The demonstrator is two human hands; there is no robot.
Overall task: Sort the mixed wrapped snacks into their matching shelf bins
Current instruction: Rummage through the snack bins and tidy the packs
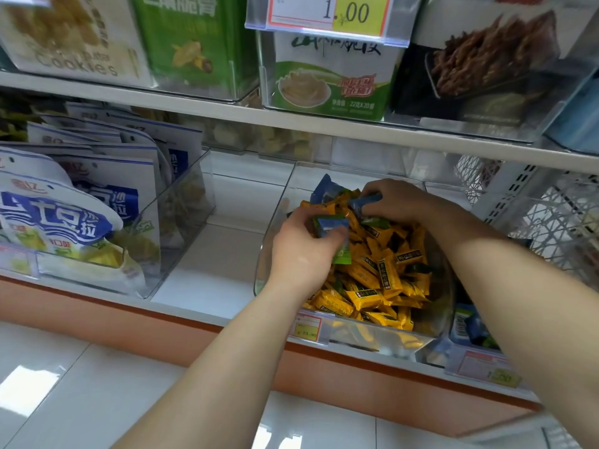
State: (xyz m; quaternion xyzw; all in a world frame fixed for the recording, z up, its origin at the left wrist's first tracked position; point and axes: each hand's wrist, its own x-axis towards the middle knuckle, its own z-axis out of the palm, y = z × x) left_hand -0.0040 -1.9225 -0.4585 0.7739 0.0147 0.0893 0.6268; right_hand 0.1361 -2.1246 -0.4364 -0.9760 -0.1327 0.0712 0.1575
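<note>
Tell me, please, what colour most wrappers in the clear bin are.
Yellow wrappers with dark labels; head view shows them best.

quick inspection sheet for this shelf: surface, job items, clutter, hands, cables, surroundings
surface: white shelf, a strip showing between the bins
job's things: clear bin heaped with yellow wrapped snacks; larger blue packet at its back; more blue packets in the bin to the right
clutter: blue-and-white snack bags in the left bin
grippers: left hand grips blue and green packets; right hand pinches a small blue packet over the heap
cables: nothing seen
surroundings: boxed snacks on the upper shelf, price tag, tiled floor
</note>
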